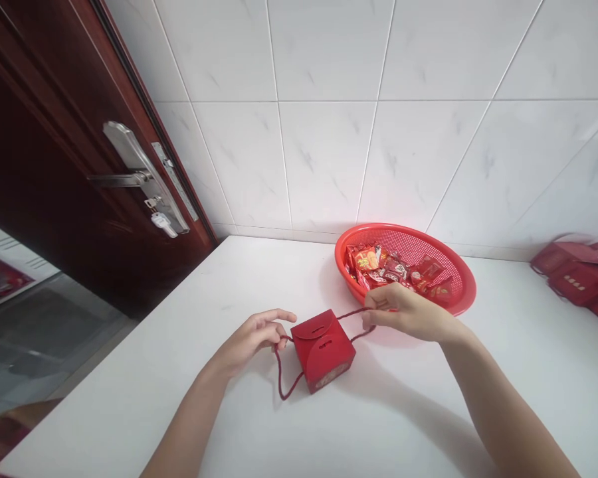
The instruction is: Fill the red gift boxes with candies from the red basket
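A small red gift box [323, 350] with closed, overlapping rounded top flaps sits on the white table [249, 425] in front of me. Dark red cord handles come out of its two sides. At the box's left, my left hand [256, 338] pinches the left cord [281, 378], its index finger stretched toward the box's top edge. My right hand [396, 312] grips the loop of the right cord [351, 313] between thumb and fingers, pulling it out to the side. Part of that loop is hidden behind the fingers.
Behind my right hand a red plastic basket [458, 265] holds several wrapped sweets [393, 269]. More red boxes [578, 275] lie at the far right. A tiled wall [329, 153] bounds the back of the table, and a dark brown door [54, 133] stands at left.
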